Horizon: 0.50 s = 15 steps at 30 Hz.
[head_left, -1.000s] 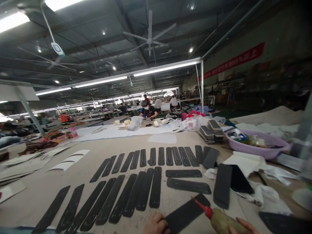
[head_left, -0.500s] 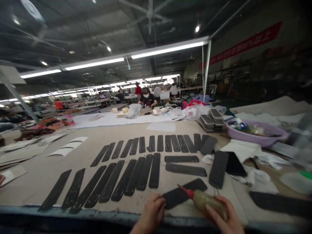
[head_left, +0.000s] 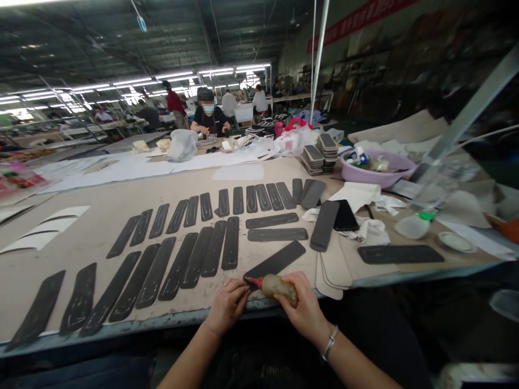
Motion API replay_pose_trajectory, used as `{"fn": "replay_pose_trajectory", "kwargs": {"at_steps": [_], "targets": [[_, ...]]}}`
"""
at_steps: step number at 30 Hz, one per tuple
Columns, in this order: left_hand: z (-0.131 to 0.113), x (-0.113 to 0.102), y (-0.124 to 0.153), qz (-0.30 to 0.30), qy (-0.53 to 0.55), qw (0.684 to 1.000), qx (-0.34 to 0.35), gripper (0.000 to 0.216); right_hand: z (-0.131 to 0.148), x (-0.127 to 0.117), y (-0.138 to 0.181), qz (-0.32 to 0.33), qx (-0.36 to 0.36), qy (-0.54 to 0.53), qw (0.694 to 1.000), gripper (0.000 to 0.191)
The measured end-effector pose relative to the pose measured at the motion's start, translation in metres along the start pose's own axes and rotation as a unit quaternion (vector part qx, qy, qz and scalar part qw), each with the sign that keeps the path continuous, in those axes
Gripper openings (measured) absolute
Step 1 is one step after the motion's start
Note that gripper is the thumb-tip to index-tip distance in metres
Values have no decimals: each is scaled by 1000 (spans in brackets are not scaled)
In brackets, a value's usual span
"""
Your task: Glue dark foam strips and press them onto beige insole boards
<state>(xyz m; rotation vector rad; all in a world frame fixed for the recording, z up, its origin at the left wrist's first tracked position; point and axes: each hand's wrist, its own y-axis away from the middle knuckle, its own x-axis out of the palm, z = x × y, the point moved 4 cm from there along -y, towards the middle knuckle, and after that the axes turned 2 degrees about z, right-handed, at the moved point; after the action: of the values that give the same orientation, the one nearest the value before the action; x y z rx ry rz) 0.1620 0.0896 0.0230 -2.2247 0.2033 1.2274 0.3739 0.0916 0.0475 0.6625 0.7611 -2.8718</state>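
Note:
My right hand point(head_left: 305, 309) is wrapped round a squeeze bottle point(head_left: 276, 287) with a murky yellowish body and a red nozzle. The nozzle tip points left, at the near end of a flat dark grey strip point(head_left: 279, 259) lying diagonally on the table. At that same end my left hand point(head_left: 227, 306) is closed, thumb and fingers pinching the strip's corner. Left of my hands, several similar dark strips point(head_left: 203, 258) lie in two slanting rows, many with glossy wet-looking lines. Two more strips point(head_left: 278, 234) lie crosswise just beyond the diagonal one.
Stacks of dark pads point(head_left: 313, 156) and a purple basin point(head_left: 377, 170) stand at the back right. A bottle with a green cap point(head_left: 416, 226), a small dish point(head_left: 456, 242) and a lone strip point(head_left: 400, 254) lie right. A co-worker point(head_left: 208, 116) sits across the table.
The view has tilted down and turned right. The bottle's nozzle has moved from above the strip's middle to its near end, close to my left hand.

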Motion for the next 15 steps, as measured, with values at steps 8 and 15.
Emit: {"fn": "replay_pose_trajectory", "kwargs": {"at_steps": [8,15], "targets": [[-3,-1,-2,8,-20,1000,-14,17,3,3,-1,26,7,-1,1000,25],[2,2,-1,1,-8,1000,-3,16,-15,-22,-4,-32,32,54,997,25]]}}
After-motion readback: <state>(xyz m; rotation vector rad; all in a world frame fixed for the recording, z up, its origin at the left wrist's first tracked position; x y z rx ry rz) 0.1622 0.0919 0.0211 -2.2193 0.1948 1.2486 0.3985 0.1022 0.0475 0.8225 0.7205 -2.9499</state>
